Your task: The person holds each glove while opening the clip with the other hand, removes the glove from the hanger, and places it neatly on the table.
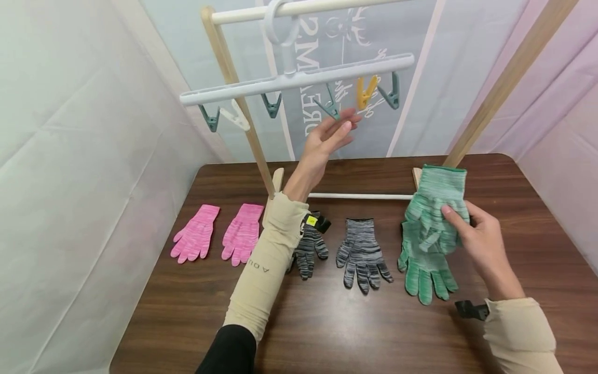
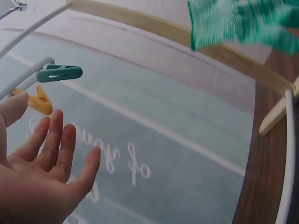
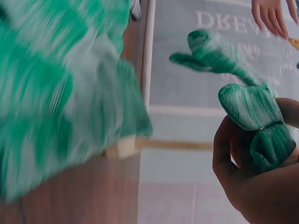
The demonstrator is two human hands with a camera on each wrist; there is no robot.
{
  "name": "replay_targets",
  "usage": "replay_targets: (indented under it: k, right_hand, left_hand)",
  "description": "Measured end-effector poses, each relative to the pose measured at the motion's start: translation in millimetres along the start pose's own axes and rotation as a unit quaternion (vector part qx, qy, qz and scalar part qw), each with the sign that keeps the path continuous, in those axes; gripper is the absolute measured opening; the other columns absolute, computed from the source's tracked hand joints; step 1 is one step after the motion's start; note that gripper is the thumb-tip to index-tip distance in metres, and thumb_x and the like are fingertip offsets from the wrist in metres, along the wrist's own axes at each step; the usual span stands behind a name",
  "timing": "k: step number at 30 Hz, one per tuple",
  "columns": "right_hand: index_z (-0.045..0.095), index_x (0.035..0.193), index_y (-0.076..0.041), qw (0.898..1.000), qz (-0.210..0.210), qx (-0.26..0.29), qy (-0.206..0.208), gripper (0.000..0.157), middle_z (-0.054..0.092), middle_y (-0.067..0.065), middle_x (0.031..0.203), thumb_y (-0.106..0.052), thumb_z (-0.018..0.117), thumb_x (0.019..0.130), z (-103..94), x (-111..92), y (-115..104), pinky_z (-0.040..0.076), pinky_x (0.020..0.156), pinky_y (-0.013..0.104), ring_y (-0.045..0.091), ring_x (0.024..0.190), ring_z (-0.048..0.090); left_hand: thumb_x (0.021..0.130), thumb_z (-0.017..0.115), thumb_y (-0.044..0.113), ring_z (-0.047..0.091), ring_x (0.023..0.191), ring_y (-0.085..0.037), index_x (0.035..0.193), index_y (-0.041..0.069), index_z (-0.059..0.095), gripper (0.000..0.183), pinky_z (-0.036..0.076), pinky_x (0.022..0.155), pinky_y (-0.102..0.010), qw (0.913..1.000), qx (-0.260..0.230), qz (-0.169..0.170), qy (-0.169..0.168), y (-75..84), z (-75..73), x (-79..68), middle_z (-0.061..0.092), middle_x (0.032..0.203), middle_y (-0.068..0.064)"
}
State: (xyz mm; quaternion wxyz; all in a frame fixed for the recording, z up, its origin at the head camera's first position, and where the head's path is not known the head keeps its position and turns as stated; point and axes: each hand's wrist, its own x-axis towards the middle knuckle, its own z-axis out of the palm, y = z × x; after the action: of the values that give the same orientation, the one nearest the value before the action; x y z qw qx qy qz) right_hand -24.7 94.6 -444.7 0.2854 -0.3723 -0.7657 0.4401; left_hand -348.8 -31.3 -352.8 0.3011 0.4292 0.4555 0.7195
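Note:
My right hand [image 1: 483, 239] grips a green-and-white knit glove [image 1: 441, 184] by its finger end, cuff pointing away from me. Bunched glove fingers [image 3: 252, 107] stick out of that grasp in the right wrist view. Another green glove [image 1: 425, 270] lies on the table below it, partly covered. My left hand [image 1: 324, 140] is raised under a white clip hanger [image 1: 299, 79], fingers extended and holding nothing. Close to its fingertips are a teal clip [image 1: 329, 108] and a yellow clip [image 1: 366, 93]. A dark green clip [image 2: 60, 73] hangs at the hanger's end.
Two pink gloves [image 1: 196, 234] lie at the left of the brown table [image 1: 327, 332]. A grey striped glove [image 1: 364, 254] lies mid-table, another partly behind my left sleeve [image 1: 261, 270]. A wooden rack post [image 1: 509, 83] rises at right. More clips, one white [image 1: 235, 115], hang at left.

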Motion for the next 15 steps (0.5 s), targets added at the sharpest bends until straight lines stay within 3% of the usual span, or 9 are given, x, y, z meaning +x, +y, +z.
replay_targets:
  k: [4,9,12,15]
  right_hand:
    - [0.071,0.127,-0.021,1.000,0.026,0.000,0.017,0.031,0.063,-0.033,0.094,-0.038,0.068,0.101,-17.0,-4,13,0.044,0.070,0.009,-0.008,0.088,0.056]
    - [0.070,0.131,-0.022,0.999,0.050,-0.010,0.019,0.034,0.061,-0.037,0.098,-0.039,0.068,0.101,-34.0,-8,29,0.040,0.071,0.008,-0.011,0.093,0.054]
    - [0.069,0.131,-0.026,0.998,0.061,-0.015,0.009,0.033,0.059,-0.037,0.101,-0.039,0.068,0.101,-42.7,-10,38,0.038,0.071,0.008,-0.012,0.097,0.051]
    - [0.067,0.132,-0.027,0.997,0.069,-0.028,0.001,0.034,0.056,-0.039,0.103,-0.041,0.067,0.101,-49.7,-12,47,0.036,0.072,0.007,-0.013,0.100,0.048]
  left_hand:
    - [0.108,0.056,0.013,0.061,0.132,-0.031,0.140,0.001,0.061,0.035,0.052,0.110,-0.037,0.9980,0.042,0.011,0.046,-4.0,-15.7,-15.4,0.066,0.140,-0.019]
    - [0.107,0.058,0.012,0.061,0.129,-0.036,0.136,-0.001,0.063,0.032,0.048,0.113,-0.050,0.9885,0.094,0.023,0.117,-7.8,-36.7,-38.8,0.066,0.135,-0.023]
    - [0.105,0.060,0.011,0.065,0.122,-0.032,0.131,-0.003,0.064,0.030,0.048,0.113,-0.052,0.9805,0.113,0.033,0.157,-9.2,-47.1,-51.6,0.067,0.131,-0.025]
    - [0.104,0.062,0.009,0.068,0.112,-0.023,0.127,-0.005,0.066,0.027,0.052,0.109,-0.041,0.9705,0.131,0.049,0.196,-11.1,-56.7,-62.3,0.069,0.124,-0.026]
